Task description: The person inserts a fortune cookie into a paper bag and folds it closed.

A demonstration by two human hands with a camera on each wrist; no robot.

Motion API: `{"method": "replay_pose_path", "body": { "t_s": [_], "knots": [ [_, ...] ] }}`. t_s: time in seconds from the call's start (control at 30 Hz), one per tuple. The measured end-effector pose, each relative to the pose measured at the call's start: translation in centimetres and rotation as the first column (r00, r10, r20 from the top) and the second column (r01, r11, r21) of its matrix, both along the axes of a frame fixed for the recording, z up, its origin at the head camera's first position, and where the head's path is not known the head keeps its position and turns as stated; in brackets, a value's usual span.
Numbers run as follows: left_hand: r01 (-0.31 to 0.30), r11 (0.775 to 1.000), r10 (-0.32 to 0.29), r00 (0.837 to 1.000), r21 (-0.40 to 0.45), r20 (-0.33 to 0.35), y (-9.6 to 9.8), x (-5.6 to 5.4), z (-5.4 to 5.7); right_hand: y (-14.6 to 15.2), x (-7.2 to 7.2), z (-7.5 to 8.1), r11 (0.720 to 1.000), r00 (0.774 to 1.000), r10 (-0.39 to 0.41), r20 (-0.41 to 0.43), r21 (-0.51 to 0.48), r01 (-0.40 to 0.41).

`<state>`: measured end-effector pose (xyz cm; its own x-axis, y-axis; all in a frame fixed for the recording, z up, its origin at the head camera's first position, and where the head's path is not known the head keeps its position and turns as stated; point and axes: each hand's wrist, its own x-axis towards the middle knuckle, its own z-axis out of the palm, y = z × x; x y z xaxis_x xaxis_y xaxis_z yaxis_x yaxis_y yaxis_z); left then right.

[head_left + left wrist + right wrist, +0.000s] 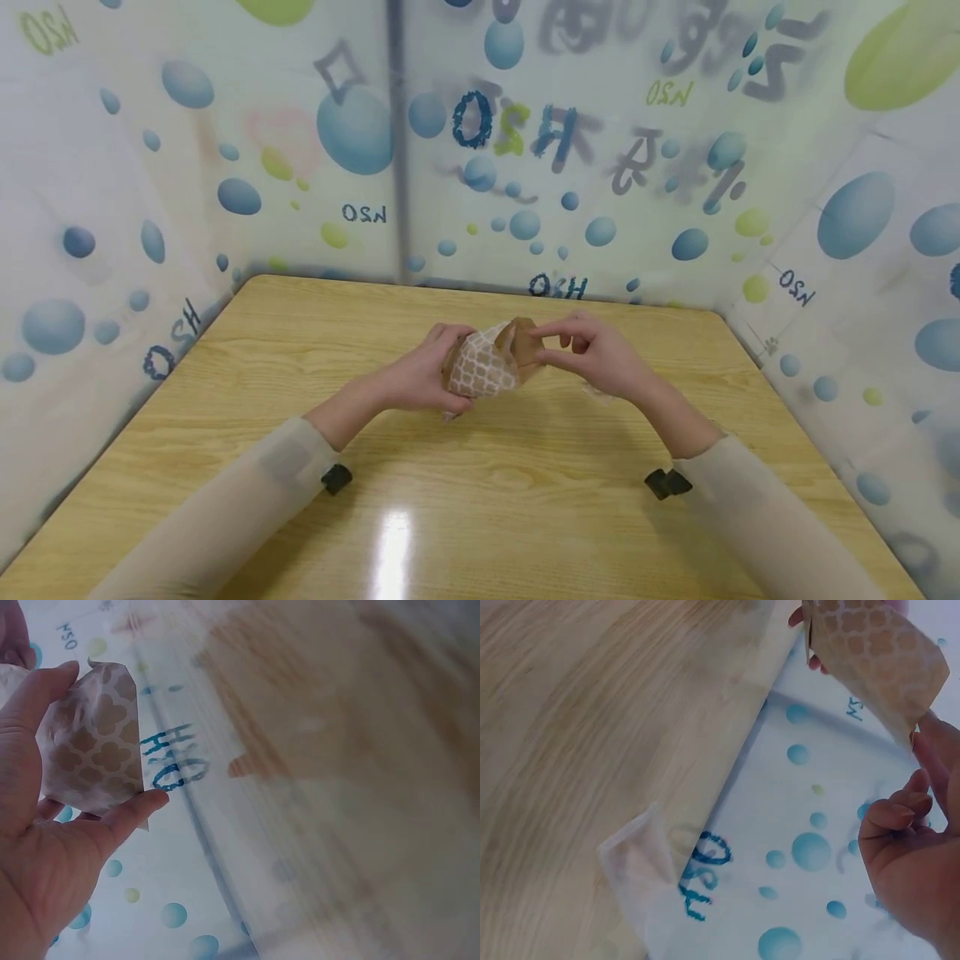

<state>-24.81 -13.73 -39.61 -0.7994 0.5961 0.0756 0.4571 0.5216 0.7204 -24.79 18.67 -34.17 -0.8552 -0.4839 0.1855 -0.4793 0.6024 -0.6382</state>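
A small brown paper packet point(480, 367) with a white lattice print is held up over the middle of the table. My left hand point(431, 367) grips its left side, fingers over the top and thumb below. In the left wrist view, the packet point(97, 739) sits between that hand's thumb and fingers point(56, 686). With thumb and forefinger, my right hand point(596, 354) pinches the plain brown edge on the right, where the paper spreads apart. The right wrist view shows these fingertips at a corner of the packet point(885, 660); the other fingers are curled.
A translucent white sleeve point(641, 862) lies on the wooden table point(465, 483), below the right hand. Printed fabric walls point(480, 225) with blue and green dots stand at the table's back and sides. A bright reflection shows near the front.
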Motion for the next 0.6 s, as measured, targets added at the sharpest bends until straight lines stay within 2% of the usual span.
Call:
{"method": "replay_pose_path", "body": {
  "t_s": [0.3, 0.6],
  "knots": [
    [-0.007, 1.0, 0.007, 1.0, 0.0, -0.013, 0.1, -0.1, 0.0, 4.5, -0.4, -1.0, 0.995, 0.992, -0.088, 0.091, -0.044, 0.092],
    [-0.009, 1.0, 0.009, 1.0, -0.003, -0.015, 0.1, 0.0, 0.0, 9.0, -1.8, -3.8, 0.986, 0.97, -0.163, 0.179, 0.06, 0.155]
  ]
}}
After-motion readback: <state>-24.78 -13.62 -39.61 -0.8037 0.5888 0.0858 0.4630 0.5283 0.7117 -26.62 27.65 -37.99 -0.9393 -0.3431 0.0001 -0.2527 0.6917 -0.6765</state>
